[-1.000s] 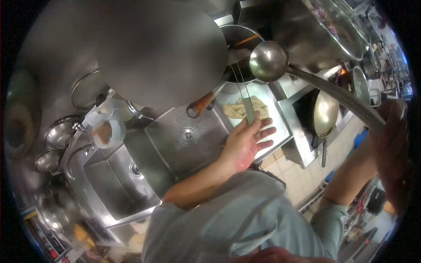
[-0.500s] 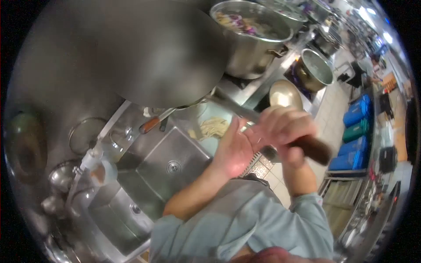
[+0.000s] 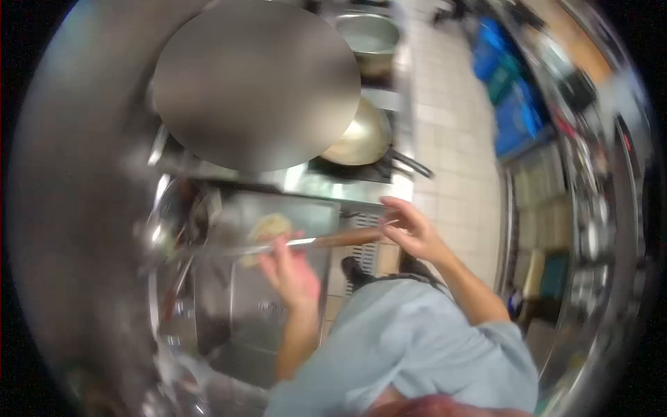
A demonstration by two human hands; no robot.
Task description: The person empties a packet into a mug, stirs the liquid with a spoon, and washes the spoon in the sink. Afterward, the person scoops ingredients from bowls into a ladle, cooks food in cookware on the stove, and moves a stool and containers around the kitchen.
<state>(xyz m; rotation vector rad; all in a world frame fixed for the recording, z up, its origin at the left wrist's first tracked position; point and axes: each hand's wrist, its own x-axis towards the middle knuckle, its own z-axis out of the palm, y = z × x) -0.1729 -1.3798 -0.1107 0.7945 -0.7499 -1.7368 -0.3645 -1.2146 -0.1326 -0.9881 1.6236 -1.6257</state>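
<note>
A long-handled ladle lies crosswise in front of me, with a metal shaft and a wooden handle (image 3: 347, 238). Its far left end is blurred. My left hand (image 3: 290, 272) is closed around the shaft, palm up, thumb over it. At the handle's right tip is my right hand (image 3: 411, 233), its fingers apart and curved; a thin pale bit shows between them, too small to name. Beyond my left hand, a crumpled beige cloth (image 3: 269, 228) rests on the metal counter (image 3: 313, 214).
A round pan (image 3: 363, 135) with a black handle (image 3: 413, 164) sits on the stove, a pot (image 3: 368, 35) behind it. Blue bins (image 3: 517, 115) stand beyond the tiled floor (image 3: 451, 111). The sink (image 3: 257, 333) is at lower left. A grey disc covers the upper left.
The view has swung right. The ladle came down from a raised position to lie level; my left hand closed on its shaft, and my right hand loosened from its fist around the handle.
</note>
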